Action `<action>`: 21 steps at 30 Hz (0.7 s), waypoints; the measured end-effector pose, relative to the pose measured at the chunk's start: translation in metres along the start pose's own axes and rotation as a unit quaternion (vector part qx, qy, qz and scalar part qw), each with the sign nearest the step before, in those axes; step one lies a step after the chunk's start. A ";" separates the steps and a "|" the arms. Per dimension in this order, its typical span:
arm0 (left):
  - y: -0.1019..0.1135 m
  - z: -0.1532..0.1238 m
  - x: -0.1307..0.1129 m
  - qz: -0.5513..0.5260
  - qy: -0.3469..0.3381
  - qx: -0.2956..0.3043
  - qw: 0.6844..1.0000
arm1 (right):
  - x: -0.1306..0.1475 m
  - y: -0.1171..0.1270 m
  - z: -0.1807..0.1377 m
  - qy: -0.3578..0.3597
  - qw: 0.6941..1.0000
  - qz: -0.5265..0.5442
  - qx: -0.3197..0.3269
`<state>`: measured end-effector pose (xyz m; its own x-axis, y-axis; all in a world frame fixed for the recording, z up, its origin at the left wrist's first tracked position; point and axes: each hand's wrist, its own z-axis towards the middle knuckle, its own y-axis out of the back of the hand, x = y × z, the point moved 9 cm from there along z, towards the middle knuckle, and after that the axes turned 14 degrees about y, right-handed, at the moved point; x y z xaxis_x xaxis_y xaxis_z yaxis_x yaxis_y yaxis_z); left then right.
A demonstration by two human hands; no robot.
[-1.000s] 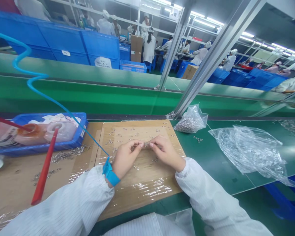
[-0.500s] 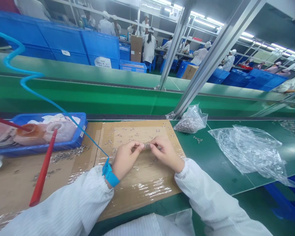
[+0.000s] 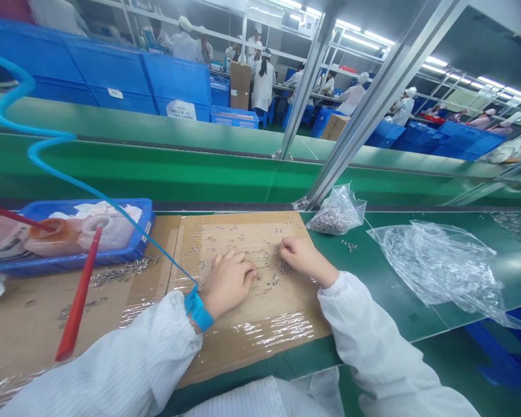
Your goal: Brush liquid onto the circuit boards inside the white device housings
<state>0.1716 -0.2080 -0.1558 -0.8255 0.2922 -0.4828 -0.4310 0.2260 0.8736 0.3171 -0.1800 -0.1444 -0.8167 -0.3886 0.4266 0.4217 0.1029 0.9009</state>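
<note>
My left hand (image 3: 230, 281) rests low over the taped cardboard sheet (image 3: 226, 353), palm down, its fingers spread among small metal parts (image 3: 265, 255). A blue wrist strap (image 3: 198, 310) with a coiled cord circles that wrist. Further right, my right hand (image 3: 303, 256) has its fingers curled closed just above a little cluster of metal parts (image 3: 283, 267). Whatever its fingertips hold, if anything, is hidden. More of these small bent metal pieces lie scattered across the sheet's far half.
Left stands a blue tray (image 3: 150, 217) with bottles and red-handled tools, beside a heap of metal pieces (image 3: 124, 272). On the green bench are a bag of parts (image 3: 336, 211) and a flat clear plastic bag (image 3: 443, 266). A metal post (image 3: 373, 87) rises behind.
My hands, which met at small metal parts over the sheet, have come apart. The left lowered onto the board with fingers spread; the right moved right and curled closed.
</note>
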 end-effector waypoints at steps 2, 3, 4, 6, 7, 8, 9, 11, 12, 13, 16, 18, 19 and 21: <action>0.000 0.001 -0.001 0.016 -0.001 -0.008 1.000 | 0.001 -0.006 0.002 -0.002 1.000 -0.022 0.017; 0.000 0.002 -0.001 0.023 -0.001 -0.013 1.000 | 0.001 -0.009 0.003 -0.004 0.999 -0.032 0.023; 0.001 0.003 -0.001 0.029 -0.001 -0.017 0.999 | 0.000 -0.010 0.003 -0.006 0.999 -0.042 0.028; 0.002 0.003 -0.001 0.036 -0.001 -0.025 0.999 | -0.001 -0.011 0.004 -0.011 0.998 -0.060 0.033; 0.003 0.004 0.000 0.037 -0.001 -0.027 0.999 | -0.002 -0.010 0.004 -0.014 0.997 -0.068 0.033; 0.004 0.003 0.000 0.037 0.000 -0.030 0.999 | -0.003 -0.008 0.003 -0.016 0.997 -0.075 0.032; 0.005 0.003 0.001 0.036 0.000 -0.033 0.999 | -0.004 -0.005 0.002 -0.017 0.996 -0.082 0.030; 0.006 0.003 0.001 0.030 -0.006 -0.035 0.999 | -0.003 0.000 -0.001 -0.006 0.996 -0.084 0.031; 0.005 0.002 -0.001 0.024 -0.014 -0.032 0.999 | 0.000 0.002 -0.003 0.010 0.996 -0.078 0.039; 0.004 0.001 -0.002 0.016 -0.026 -0.027 0.999 | 0.004 0.001 -0.004 0.033 0.996 -0.068 0.052; -0.003 -0.003 -0.010 0.006 -0.065 -0.001 0.998 | 0.022 -0.007 -0.009 0.107 0.989 -0.031 0.100; -0.007 -0.007 -0.015 0.012 -0.086 0.009 0.996 | 0.032 -0.013 -0.012 0.136 0.983 -0.023 0.122; -0.008 -0.008 -0.018 0.016 -0.094 0.014 0.995 | 0.034 -0.017 -0.012 0.141 0.981 -0.023 0.130; -0.011 -0.010 -0.022 0.021 -0.105 0.023 0.994 | 0.037 -0.023 -0.013 0.144 0.978 -0.025 0.147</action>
<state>0.1907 -0.2265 -0.1540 -0.7464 0.4884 -0.4521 -0.3766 0.2501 0.8920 0.2821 -0.2084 -0.1503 -0.6711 -0.6374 0.3787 0.2177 0.3189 0.9224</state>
